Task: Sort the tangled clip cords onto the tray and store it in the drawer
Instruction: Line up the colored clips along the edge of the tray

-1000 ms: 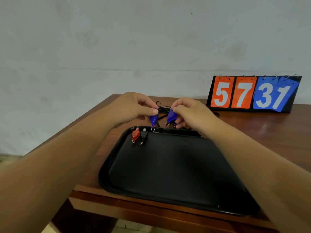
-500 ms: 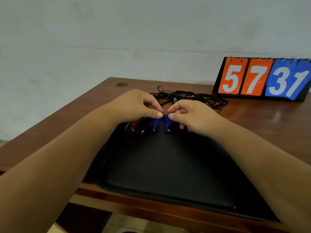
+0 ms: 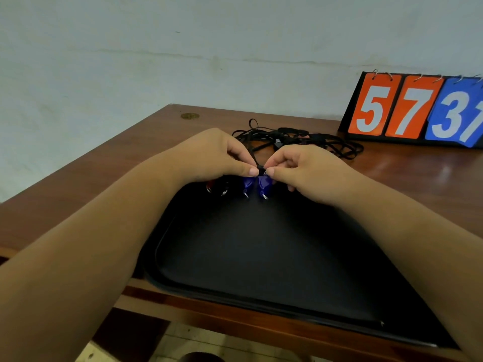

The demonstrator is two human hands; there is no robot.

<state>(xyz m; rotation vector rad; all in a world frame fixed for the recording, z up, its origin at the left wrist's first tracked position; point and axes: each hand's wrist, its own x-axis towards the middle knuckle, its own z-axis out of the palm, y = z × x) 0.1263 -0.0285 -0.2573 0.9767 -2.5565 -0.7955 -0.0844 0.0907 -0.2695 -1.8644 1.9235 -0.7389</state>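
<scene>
Both hands, left (image 3: pixel 219 158) and right (image 3: pixel 303 171), pinch blue clips (image 3: pixel 257 185) at the tray's (image 3: pixel 162 246) far edge; tangled cords (image 3: pixel 300 139) lie just beyond.

2 bare forearms, no sleeves visible, left hand (image 3: pixel 214 155), right hand (image 3: pixel 305 171), short trimmed nails

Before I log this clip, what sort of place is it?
Probably a plain recording room, not a home: a wooden desk against a bare wall, with a flip number board marking the take.
</scene>
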